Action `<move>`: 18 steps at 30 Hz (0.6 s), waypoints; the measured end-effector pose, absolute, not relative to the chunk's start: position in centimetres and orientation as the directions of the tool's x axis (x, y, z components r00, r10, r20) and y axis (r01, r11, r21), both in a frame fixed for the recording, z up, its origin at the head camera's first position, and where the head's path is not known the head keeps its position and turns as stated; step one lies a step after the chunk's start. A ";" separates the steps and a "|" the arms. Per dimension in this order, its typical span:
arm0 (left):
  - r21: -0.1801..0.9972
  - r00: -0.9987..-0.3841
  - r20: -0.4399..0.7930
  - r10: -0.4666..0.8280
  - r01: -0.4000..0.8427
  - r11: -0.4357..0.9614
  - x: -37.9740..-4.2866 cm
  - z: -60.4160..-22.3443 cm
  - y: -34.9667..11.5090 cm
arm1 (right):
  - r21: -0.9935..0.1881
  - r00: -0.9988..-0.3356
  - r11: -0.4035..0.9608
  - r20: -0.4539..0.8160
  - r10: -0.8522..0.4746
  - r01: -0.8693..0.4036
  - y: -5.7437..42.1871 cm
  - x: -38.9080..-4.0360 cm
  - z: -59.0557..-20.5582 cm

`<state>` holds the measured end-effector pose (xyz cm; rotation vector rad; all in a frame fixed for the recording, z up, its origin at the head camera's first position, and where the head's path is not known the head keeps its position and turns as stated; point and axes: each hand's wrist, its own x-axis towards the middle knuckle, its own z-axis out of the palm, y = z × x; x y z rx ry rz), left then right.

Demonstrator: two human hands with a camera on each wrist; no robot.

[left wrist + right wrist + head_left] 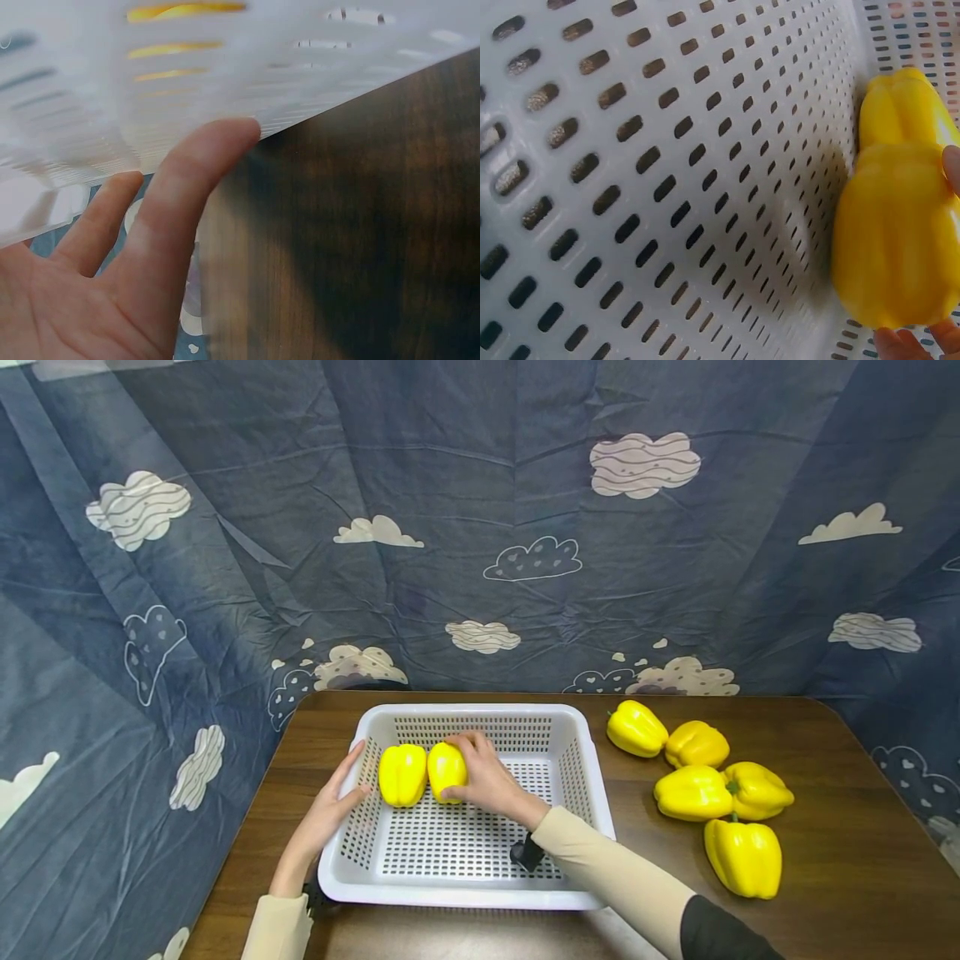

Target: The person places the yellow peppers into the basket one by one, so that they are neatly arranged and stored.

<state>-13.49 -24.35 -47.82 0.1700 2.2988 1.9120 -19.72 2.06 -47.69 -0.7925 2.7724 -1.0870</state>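
A white perforated plastic basket (457,893) stands on the table. Inside it, my right hand (495,785) grips a yellow bell pepper (446,771), fingers over its far end and thumb at the near end. Another yellow bell pepper (402,777) lies just left of it in the basket. In the right wrist view the held pepper (896,240) is close to the basket floor, the other pepper (904,109) behind it. My left hand (330,810) rests against the basket's left side; the left wrist view has its thumb (176,202) extended along the outer wall.
Several yellow bell peppers (692,793) lie in a loose group on the brown wooden table (840,860), right of the basket. A dark blue curtain (465,585) with cloud prints hangs behind the table. A small black device (527,853) sits at my right wrist, over the basket.
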 end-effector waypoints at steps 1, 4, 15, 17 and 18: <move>0.983 -0.983 -0.039 0.179 -0.006 0.181 -13.5 -47.8 -24.3 | -0.655 -0.867 0.617 0.124 -0.483 -0.437 2.1 -19.7 -47.6; 0.984 -0.983 -0.038 0.182 -0.005 0.176 -13.4 -47.7 -24.2 | -0.662 -0.868 0.613 0.119 -0.483 -0.432 2.2 -19.7 -47.4; 0.984 -0.983 -0.057 0.173 -0.027 0.175 -13.5 -48.1 -24.5 | -0.699 -0.886 0.604 0.095 -0.453 -0.384 2.5 -19.9 -46.2; 0.984 -0.983 -0.055 0.174 -0.024 0.175 -13.5 -48.0 -24.5 | -0.712 -0.891 0.595 0.094 -0.444 -0.372 2.7 -19.9 -45.7; 0.984 -0.983 -0.055 0.174 -0.024 0.177 -13.5 -48.0 -24.5 | -0.720 -0.893 0.588 0.098 -0.440 -0.369 2.8 -19.9 -45.5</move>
